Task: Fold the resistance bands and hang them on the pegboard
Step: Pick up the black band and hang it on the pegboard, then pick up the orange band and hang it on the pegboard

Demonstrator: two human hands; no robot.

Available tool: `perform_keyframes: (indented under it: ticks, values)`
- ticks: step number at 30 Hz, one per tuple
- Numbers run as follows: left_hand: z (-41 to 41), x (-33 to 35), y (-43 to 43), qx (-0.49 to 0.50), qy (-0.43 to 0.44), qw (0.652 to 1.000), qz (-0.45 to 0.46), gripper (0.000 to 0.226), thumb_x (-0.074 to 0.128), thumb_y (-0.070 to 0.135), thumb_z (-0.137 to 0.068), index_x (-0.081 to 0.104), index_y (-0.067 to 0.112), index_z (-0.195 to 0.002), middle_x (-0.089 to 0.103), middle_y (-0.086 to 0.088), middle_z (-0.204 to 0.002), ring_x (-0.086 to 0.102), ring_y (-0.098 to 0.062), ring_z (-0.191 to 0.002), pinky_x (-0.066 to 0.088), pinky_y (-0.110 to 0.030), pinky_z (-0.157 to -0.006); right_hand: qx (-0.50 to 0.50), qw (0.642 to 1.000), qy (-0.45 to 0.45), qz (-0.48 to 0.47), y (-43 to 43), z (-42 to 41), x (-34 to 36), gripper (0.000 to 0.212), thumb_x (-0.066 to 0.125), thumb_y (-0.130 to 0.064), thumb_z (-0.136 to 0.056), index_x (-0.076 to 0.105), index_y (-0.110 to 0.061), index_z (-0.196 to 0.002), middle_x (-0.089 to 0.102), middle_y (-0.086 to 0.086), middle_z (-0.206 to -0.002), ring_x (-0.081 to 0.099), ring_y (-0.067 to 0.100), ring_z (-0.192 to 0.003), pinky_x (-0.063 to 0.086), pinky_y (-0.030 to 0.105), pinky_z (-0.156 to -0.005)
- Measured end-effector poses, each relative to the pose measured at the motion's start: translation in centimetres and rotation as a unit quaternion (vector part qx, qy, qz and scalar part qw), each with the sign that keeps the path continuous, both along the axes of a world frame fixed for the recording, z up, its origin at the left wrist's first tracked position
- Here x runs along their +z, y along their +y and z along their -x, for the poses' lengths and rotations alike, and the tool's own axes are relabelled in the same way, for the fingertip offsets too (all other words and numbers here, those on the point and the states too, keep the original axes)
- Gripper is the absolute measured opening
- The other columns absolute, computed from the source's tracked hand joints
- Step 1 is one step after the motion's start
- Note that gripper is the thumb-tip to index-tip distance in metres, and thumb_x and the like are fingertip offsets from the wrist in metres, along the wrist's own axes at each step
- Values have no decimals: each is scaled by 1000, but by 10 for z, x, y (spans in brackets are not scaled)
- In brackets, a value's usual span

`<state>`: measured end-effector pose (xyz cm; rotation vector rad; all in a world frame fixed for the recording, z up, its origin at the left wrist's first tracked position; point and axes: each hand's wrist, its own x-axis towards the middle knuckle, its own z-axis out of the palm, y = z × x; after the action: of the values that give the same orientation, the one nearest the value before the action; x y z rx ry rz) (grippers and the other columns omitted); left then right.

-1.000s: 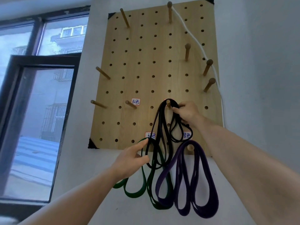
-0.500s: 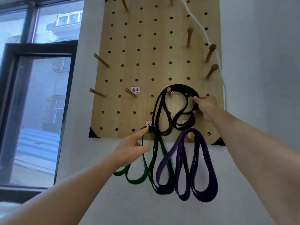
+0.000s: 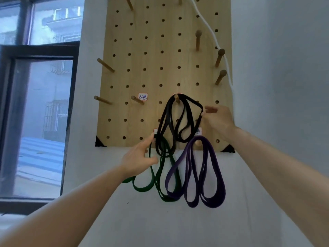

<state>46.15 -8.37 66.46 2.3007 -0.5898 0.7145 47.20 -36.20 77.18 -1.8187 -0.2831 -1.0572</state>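
At a wooden pegboard (image 3: 153, 77) fixed to a white wall, a person reaches up with both bare arms toward three hanging resistance bands. A black band (image 3: 164, 122), folded into several loops, hangs over a peg (image 3: 176, 98) in the board's lower middle. The right hand (image 3: 218, 121) pinches its right edge between thumb and fingertips, drawing that side out into a corner. The left hand (image 3: 140, 157) is spread, fingers straight, with the index fingertip (image 3: 152, 138) touching the black band's left strands where they cross the top of a green band (image 3: 142, 188). The green band droops below the board's bottom edge; its peg is hidden. Just to its right, and overlapping it, a purple band (image 3: 214, 202) hangs in long loops from a lower peg (image 3: 197, 143). Small handwritten labels (image 3: 143, 96) sit beside some pegs. A white cord (image 3: 210, 29) runs down the board's right side. A dark-framed window (image 3: 35, 50) stands at left.
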Motion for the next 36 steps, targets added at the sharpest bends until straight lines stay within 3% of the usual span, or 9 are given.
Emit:
perform_keyframes:
  ticks: [4, 7, 10, 14, 18, 24, 28, 32, 36]
  values:
    - [27, -18, -2, 8, -73, 996, 55, 73, 69, 18, -90, 38, 33, -154, 52, 7, -143, 58, -10, -113, 52, -36, -97, 30, 999, -17, 26, 9, 52, -42, 22, 71, -21, -92, 72, -26, -114, 69, -11, -106, 66, 6, -98, 53, 23, -87]
    - [54, -45, -1, -35, -65, 995, 69, 45, 68, 12, -92, 62, 24, -136, 66, 10, -124, 62, -7, -106, 54, -34, -95, 55, 986, -61, 143, 22, 92, -97, 15, 74, -17, -90, 74, -20, -105, 71, -8, -96, 67, 6, -87, 55, 19, -78]
    - [84, -87, 4, -73, -37, 996, 41, 27, 69, 12, -93, 72, 28, -113, 72, 14, -105, 67, -4, -97, 50, -17, -85, 71, 957, -68, 273, 35, 115, -164, 12, 75, -14, -88, 75, -15, -100, 69, -8, -89, 64, 7, -79, 53, 18, -72]
    - [110, -172, 13, -72, 60, 995, 34, 19, 72, 10, -91, 76, 22, -105, 74, 14, -95, 68, -3, -89, 46, -10, -77, 142, 913, 136, 356, 55, 113, -265, 22, 74, -30, -90, 73, -22, -110, 69, -12, -96, 64, 5, -84, 53, 20, -77]
    - [128, -283, 27, -43, 206, 976, 52, 17, 72, 12, -92, 76, 19, -107, 73, 11, -100, 66, -3, -84, 50, -13, -77, 239, 835, 334, 365, 75, 101, -379, 32, 77, -39, -86, 72, -24, -113, 71, -8, -104, 64, 2, -85, 53, 22, -80]
    - [164, -463, 42, 36, 400, 911, 98, 13, 72, 22, -92, 76, 29, -102, 74, 14, -91, 68, 0, -82, 52, -21, -76, 258, 729, 523, 359, 97, 102, -548, 38, 80, -32, -85, 72, -11, -116, 73, 6, -104, 66, 15, -92, 51, 25, -86]
    - [204, -566, 47, 70, 512, 851, 94, 16, 70, 14, -92, 72, 30, -94, 73, 12, -89, 65, 4, -76, 48, -20, -72, 272, 670, 600, 342, 110, 122, -651, 34, 83, -33, -82, 76, -13, -108, 69, -1, -93, 64, 11, -86, 46, 20, -79]
    - [240, -653, 54, 76, 571, 817, -17, 27, 69, 35, -89, 73, 31, -115, 71, 17, -110, 66, -1, -88, 48, -17, -83, 265, 612, 676, 314, 107, 155, -749, 40, 83, -29, -83, 72, -8, -115, 66, 5, -99, 63, 17, -94, 45, 23, -81]
    - [279, -711, 58, 90, 583, 803, -82, 50, 69, 38, -86, 64, 19, -132, 62, -2, -134, 57, -23, -124, 40, -32, -103, 196, 605, 710, 302, 88, 197, -828, 67, 81, -36, -82, 56, -13, -139, 52, 14, -145, 49, 28, -136, 37, 30, -111]
